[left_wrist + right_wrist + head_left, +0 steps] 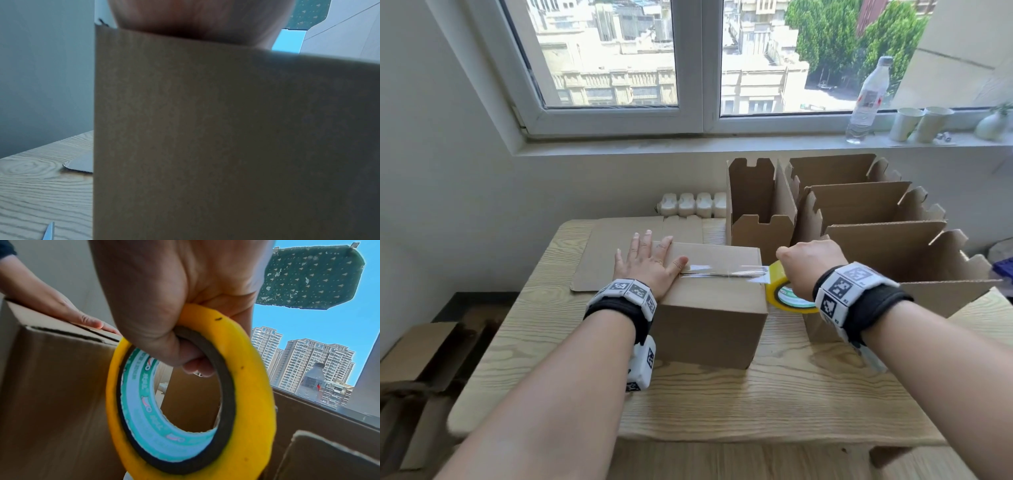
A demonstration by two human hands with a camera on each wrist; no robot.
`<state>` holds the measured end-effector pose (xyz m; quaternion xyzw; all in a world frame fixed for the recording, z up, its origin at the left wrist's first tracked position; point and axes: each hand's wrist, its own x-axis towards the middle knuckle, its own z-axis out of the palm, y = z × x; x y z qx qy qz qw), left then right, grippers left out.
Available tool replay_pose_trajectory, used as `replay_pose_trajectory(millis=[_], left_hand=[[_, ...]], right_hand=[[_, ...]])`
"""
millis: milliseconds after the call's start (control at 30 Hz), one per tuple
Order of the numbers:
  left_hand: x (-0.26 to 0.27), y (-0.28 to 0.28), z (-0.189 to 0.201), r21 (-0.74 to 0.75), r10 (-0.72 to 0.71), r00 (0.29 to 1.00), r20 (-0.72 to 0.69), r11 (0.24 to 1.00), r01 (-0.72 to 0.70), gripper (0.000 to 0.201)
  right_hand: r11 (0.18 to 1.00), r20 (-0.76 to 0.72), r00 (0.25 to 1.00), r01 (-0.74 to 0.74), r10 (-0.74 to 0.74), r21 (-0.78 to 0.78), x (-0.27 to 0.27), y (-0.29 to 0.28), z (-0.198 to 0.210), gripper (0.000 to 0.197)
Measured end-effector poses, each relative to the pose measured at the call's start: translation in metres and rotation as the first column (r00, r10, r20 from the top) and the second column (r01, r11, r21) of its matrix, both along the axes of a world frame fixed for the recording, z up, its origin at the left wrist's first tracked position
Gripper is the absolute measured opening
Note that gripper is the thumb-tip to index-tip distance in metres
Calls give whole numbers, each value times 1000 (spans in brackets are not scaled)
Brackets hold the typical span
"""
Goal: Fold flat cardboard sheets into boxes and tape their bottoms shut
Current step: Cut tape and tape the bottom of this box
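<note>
Left hand (645, 265): I pressed it spread flat on the box (709, 308) top.
Right hand (808, 267): I gripped the tape roll (779, 291) at the box's right edge.
Tape strip (722, 270): lay across the box's seam.

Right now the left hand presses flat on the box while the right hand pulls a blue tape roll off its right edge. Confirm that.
One error: the tape roll is yellow, as the right wrist view shows. The left hand does press flat on the box, and the right hand holds the roll at its right edge.
</note>
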<state>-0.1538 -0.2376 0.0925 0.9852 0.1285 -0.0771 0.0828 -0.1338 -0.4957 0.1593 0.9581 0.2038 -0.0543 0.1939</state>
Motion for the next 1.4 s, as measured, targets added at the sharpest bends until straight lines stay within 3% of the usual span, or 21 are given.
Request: replay_pose_trajectory(millis=[400,500,600,733,867,1000,1167,1300,1400], left_hand=[[-5,-8,8,43,4,999,-33,999,-3,104],[1,-22,13,70,-46,997,-69,996,51,110],[11,-53,15,-13,-169,983,-64,986,169,101],[24,-98,12,2,-309,950,-53,951,310,86],[26,-105,2,-6,-310,951,11,951,310,78],[27,-97,3,-29,-296,955,4,955,296,83],[31,-81,21,-110,-320,942,-96,944,310,96],[32,-93,39,-87,-454,848,-272,890,448,128],[32,-105,48,-78,-442,821,-362,892,446,140]], right_hand=[[996,-26,999,33,-31,78,3,3,-17,14],[997,-24,1000,14,-12,75,4,6,-18,17],[997,-6,1000,-5,5,73,6,7,-20,21],[995,-8,1000,1,0,104,9,5,-23,20],[992,11,1000,11,-13,125,10,1,-29,19],[993,10,1000,7,-8,118,11,2,-30,17],[993,-13,999,31,-29,117,14,3,-31,22],[990,-13,998,55,-54,127,13,2,-33,24],[983,-2,998,59,-59,175,12,1,-37,24]])
